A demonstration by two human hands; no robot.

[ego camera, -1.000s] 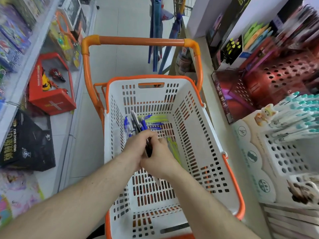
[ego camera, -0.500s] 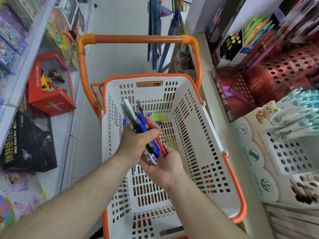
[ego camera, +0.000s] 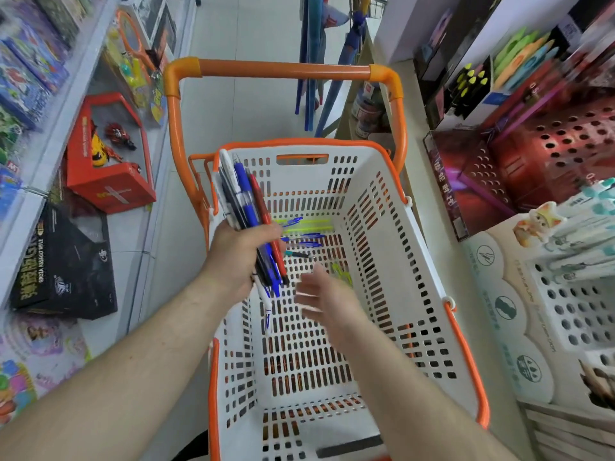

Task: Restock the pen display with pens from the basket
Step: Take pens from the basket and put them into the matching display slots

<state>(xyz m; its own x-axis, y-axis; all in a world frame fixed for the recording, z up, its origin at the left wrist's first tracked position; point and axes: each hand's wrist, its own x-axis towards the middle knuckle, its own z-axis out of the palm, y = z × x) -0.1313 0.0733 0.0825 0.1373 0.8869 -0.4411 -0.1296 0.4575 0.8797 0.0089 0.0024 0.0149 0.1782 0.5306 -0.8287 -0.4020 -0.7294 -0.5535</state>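
A white basket with orange rim and handle stands in the aisle below me. My left hand grips a bunch of pens, blue, black, white and one red, their upper ends pointing up and away over the basket's left wall. My right hand hovers open inside the basket, fingers spread and blurred, holding nothing. Several loose pens, blue and yellow-green, lie on the basket floor beyond my hands. The white pen display with rows of holes and teal-capped pens stands at the right.
A red perforated pen display sits behind the white one on the right shelf. Toy boxes fill the left shelves. Blue umbrellas hang ahead past the basket handle. The floor of the aisle runs between the shelves.
My left hand has lifted the bunch of pens higher and to the left. My right hand has let go of them, dropped away to the right and opened.
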